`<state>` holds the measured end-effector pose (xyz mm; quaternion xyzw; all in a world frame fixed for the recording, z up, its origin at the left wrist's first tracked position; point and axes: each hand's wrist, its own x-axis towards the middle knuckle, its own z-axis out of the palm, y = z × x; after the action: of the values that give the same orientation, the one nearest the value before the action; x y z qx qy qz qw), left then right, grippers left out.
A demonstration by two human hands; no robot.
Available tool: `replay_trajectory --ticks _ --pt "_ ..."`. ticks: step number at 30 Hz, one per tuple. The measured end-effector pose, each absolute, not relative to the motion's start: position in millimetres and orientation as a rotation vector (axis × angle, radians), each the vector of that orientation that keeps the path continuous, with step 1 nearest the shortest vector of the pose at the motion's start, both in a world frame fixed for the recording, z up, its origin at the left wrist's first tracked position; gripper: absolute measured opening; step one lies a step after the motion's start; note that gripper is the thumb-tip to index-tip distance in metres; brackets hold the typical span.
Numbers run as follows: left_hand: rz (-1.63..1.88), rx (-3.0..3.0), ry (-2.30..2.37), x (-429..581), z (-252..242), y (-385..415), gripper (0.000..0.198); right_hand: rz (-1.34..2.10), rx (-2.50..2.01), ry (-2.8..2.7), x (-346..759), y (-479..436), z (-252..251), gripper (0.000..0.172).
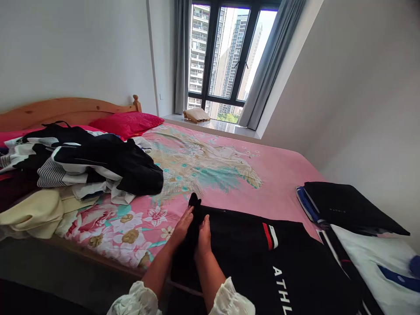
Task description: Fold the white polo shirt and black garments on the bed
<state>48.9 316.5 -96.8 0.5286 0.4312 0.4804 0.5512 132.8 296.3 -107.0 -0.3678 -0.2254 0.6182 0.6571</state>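
A black garment [243,245] with white lettering and a red and white stripe lies spread on the bed's near edge. At its left end, a narrow part of the black cloth stands up in a fold between my two hands. My left hand [182,226] presses against the fold's left side, its fingers stretched and close together. On the other side, my right hand [204,234] rests with its edge down on the garment, fingers extended. Neither hand is wrapped round the cloth.
A heap of mixed clothes [108,162] lies on the left of the bed, before a red pillow [127,124]. Folded black clothes [351,205] and a white garment [370,262] lie at the right. Beige cloth [197,114] sits on the windowsill.
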Motion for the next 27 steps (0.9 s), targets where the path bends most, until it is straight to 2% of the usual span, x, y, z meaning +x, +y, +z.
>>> replay_trajectory --ticks 3,7,15,18,22,25,27 --pt "1.067 1.527 1.167 71 -94 305 0.050 1.357 -0.858 -0.352 149 293 -112 0.060" --pt "0.795 2.110 1.410 86 -90 290 0.048 1.319 -0.854 -0.351 160 287 -110 0.058" --pt "0.634 2.331 1.315 81 -89 282 0.051 1.458 -0.859 -0.507 166 266 -98 0.061" --pt "0.569 2.439 1.291 83 -90 276 0.052 1.311 -1.084 -0.576 184 262 -103 0.061" --pt "0.516 2.574 1.312 89 -98 271 0.054 0.951 -1.423 -0.810 201 257 -94 0.068" --pt "0.441 2.641 1.384 98 -109 271 0.060 0.690 -1.510 -1.220 195 254 -72 0.061" --pt "0.423 2.671 1.433 105 -116 270 0.063 0.630 -1.559 -1.522 185 257 -57 0.055"
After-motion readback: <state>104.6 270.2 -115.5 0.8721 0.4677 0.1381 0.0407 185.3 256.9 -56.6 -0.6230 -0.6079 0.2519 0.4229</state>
